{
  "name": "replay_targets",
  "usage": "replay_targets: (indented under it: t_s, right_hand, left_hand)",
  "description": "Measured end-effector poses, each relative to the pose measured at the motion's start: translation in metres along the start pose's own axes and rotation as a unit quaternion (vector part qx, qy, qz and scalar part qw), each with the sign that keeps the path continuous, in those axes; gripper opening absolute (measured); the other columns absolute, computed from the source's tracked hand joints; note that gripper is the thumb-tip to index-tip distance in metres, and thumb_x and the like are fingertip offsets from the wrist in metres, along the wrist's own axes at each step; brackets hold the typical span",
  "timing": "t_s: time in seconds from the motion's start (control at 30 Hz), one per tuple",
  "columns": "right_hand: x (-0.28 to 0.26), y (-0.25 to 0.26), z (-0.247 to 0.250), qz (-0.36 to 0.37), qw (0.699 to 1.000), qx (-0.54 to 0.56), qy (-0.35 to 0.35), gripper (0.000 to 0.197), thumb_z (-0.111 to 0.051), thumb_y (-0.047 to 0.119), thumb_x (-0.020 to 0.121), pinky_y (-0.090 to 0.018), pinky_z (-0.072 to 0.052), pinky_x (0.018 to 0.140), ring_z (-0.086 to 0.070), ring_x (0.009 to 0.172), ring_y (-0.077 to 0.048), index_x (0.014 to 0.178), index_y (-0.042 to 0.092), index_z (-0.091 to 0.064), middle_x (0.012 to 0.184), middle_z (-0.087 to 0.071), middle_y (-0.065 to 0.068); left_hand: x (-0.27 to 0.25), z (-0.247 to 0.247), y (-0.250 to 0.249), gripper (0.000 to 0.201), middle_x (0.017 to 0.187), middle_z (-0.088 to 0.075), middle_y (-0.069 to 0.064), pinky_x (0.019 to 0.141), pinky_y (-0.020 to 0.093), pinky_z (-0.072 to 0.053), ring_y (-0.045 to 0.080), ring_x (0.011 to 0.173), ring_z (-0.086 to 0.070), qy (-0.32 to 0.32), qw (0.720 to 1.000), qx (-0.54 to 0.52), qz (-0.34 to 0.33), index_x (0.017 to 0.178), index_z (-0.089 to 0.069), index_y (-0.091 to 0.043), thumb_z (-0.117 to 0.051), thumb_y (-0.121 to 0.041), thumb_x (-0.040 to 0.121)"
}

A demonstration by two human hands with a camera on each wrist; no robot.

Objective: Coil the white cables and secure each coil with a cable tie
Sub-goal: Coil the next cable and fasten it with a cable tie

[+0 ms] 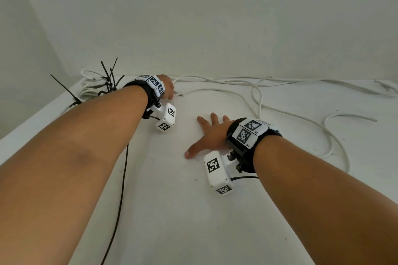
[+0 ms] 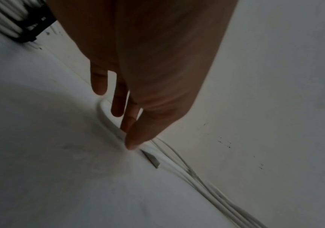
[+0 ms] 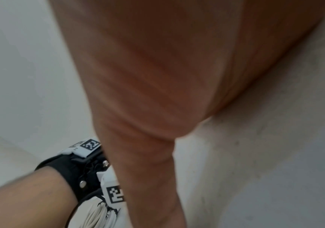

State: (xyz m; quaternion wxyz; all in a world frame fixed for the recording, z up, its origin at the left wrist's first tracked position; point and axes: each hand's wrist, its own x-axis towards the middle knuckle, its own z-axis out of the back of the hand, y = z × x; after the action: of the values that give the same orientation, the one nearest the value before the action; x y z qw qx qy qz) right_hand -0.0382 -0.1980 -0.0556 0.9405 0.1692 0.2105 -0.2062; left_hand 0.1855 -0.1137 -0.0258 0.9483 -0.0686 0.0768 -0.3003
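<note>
Now my left hand (image 1: 167, 87) pinches the loose white cable (image 1: 215, 91) beside the tied white coil (image 1: 92, 86); my right hand (image 1: 210, 135) rests flat, fingers spread.

Bare forearms, black wrist straps (image 1: 247, 146) with white camera modules (image 1: 217, 172) (checkered square markers), thin black cable (image 1: 120, 200).

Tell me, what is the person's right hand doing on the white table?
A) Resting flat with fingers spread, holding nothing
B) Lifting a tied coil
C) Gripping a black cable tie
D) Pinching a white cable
A: the right hand lies palm-down on the table, fingers spread, touching no cable.
</note>
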Motion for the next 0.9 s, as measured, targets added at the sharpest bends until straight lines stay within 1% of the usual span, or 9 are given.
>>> replay_targets:
  t_s: [0.1, 0.27, 0.37, 0.47, 0.57, 0.7, 0.73, 0.83, 0.9]
  right_hand:
    - [0.001, 0.001, -0.001, 0.002, 1.0, 0.007, -0.001, 0.132, -0.067, 0.085, 0.053, -0.059, 0.0, 0.119, 0.022, 0.148, -0.031, 0.151, 0.046, 0.011, 0.162, 0.023, 0.004]
    - [0.002, 0.001, -0.001, 0.002, 1.0, 0.006, -0.008, 0.131, -0.066, 0.085, 0.053, -0.06, 0.0, 0.119, 0.022, 0.148, -0.032, 0.151, 0.045, 0.011, 0.162, 0.022, 0.004]
    - [0.002, 0.001, -0.002, 0.003, 1.0, -0.002, -0.016, 0.13, -0.065, 0.085, 0.054, -0.059, -0.001, 0.119, 0.02, 0.148, -0.034, 0.152, 0.044, 0.01, 0.162, 0.021, 0.002]
    - [0.003, 0.001, -0.003, 0.001, 1.0, 0.01, -0.02, 0.129, -0.066, 0.084, 0.054, -0.059, -0.004, 0.12, 0.02, 0.148, -0.034, 0.152, 0.044, 0.008, 0.163, 0.02, 0.003]
    - [0.004, 0.001, -0.004, 0.002, 1.0, 0.006, -0.029, 0.129, -0.063, 0.086, 0.051, -0.058, -0.008, 0.12, 0.018, 0.149, -0.034, 0.152, 0.044, 0.006, 0.163, 0.018, 0.003]
    - [-0.001, -0.001, -0.005, 0.017, 0.999, 0.019, -0.032, 0.129, -0.057, 0.089, 0.048, -0.055, -0.019, 0.119, 0.017, 0.149, -0.032, 0.152, 0.045, 0.005, 0.163, 0.017, 0.004]
    - [-0.004, -0.001, -0.005, 0.022, 0.999, 0.02, -0.035, 0.125, -0.056, 0.089, 0.052, -0.055, -0.019, 0.118, 0.017, 0.149, -0.033, 0.152, 0.044, 0.004, 0.164, 0.016, 0.003]
    - [-0.016, 0.0, -0.007, 0.035, 0.997, 0.035, -0.058, 0.106, -0.055, 0.081, 0.072, -0.057, -0.011, 0.118, 0.014, 0.149, -0.035, 0.155, 0.04, -0.003, 0.165, 0.011, -0.001]
    - [-0.023, -0.002, -0.008, 0.056, 0.994, 0.06, -0.068, 0.09, -0.054, 0.072, 0.082, -0.054, -0.006, 0.118, 0.009, 0.15, -0.035, 0.156, 0.036, -0.016, 0.165, 0.0, -0.002]
  left_hand:
    - [0.003, -0.001, 0.003, 0.03, 0.119, -0.067, 0.003, 0.098, 0.039, -0.049, 0.029, 0.107, -0.062, 0.005, 0.999, 0.042, 0.007, 0.11, -0.071, -0.013, -0.061, -0.025, 0.085]
    - [-0.005, -0.009, 0.004, 0.026, 0.113, -0.065, 0.001, 0.081, 0.024, -0.043, 0.024, 0.109, -0.06, -0.009, 0.999, 0.033, -0.022, 0.112, -0.07, -0.018, -0.064, -0.015, 0.087]
    - [-0.017, -0.008, 0.0, 0.024, 0.123, -0.065, 0.01, 0.086, 0.028, -0.044, 0.028, 0.111, -0.06, -0.028, 0.999, -0.006, -0.02, 0.115, -0.069, -0.012, -0.058, -0.018, 0.094]
    - [-0.032, -0.002, -0.011, 0.022, 0.102, -0.066, 0.014, 0.07, 0.03, -0.049, 0.029, 0.085, -0.065, -0.078, 0.984, -0.159, -0.027, 0.111, -0.059, -0.006, -0.047, -0.021, 0.1]
    - [-0.057, 0.0, -0.026, 0.011, 0.072, -0.05, 0.006, 0.042, 0.02, -0.033, 0.014, 0.047, -0.04, -0.087, 0.889, -0.449, -0.04, 0.094, -0.055, -0.01, -0.045, -0.012, 0.099]
    - [-0.099, 0.0, -0.042, 0.018, 0.068, -0.049, 0.005, 0.05, 0.022, -0.037, 0.013, 0.047, -0.046, -0.068, 0.736, -0.666, -0.095, 0.095, -0.062, -0.007, -0.047, 0.003, 0.093]
    - [-0.107, 0.0, -0.044, 0.02, 0.068, -0.053, 0.005, 0.053, 0.023, -0.041, 0.015, 0.051, -0.051, -0.083, 0.733, -0.665, -0.114, 0.1, -0.065, -0.009, -0.048, 0.0, 0.095]
    - [-0.128, -0.003, -0.047, 0.022, 0.064, -0.054, 0.002, 0.053, 0.021, -0.042, 0.014, 0.051, -0.049, -0.163, 0.791, -0.575, -0.129, 0.112, -0.069, -0.018, -0.052, -0.014, 0.098]
    - [-0.138, -0.006, -0.049, 0.022, 0.06, -0.048, -0.002, 0.049, 0.019, -0.037, 0.01, 0.049, -0.041, -0.194, 0.79, -0.571, -0.108, 0.112, -0.07, -0.016, -0.053, -0.016, 0.098]
